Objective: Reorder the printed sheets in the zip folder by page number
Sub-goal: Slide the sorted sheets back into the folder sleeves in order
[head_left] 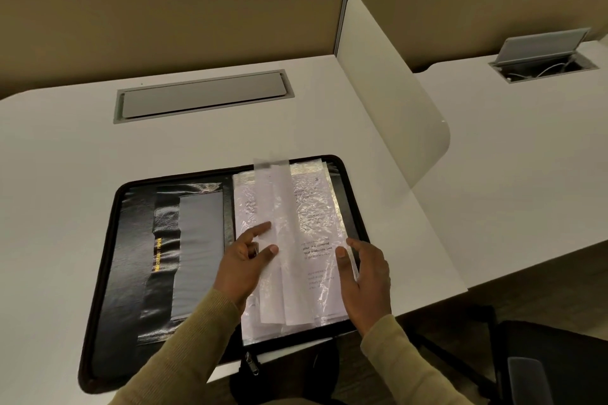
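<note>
Paper in thin, crinkled plastic sleeves makes up the load. The printed sheets (316, 227) lie stacked in the right half of the zip folder (107, 253), which is spread open and flat on the table (82, 141) with its near edge hanging just over the table's front. One leaf (279, 204) stands up on edge over the stack, its top blurred, and the page beneath shows a "3" (316, 178) near the top corner.

The left hand (243, 265) has its index finger and thumb stretched against the left face of the raised leaf, with the other fingers tucked. I cannot tell whether it actually pinches the leaf. The right hand (365, 283) takes the right edge of the stack low down, with the thumb lying on top and the fingers curled round the margin.

These sleeves look light, floppy and slick. They probably slide over each other and sag if lifted by one corner, and glare off the plastic hides some of the print. A safer hold would be along the free outer edge or a lower corner, thumb above and fingers beneath, turning one leaf at a time. Tugging near the spine seems likely to crease or tear a sleeve.
</note>
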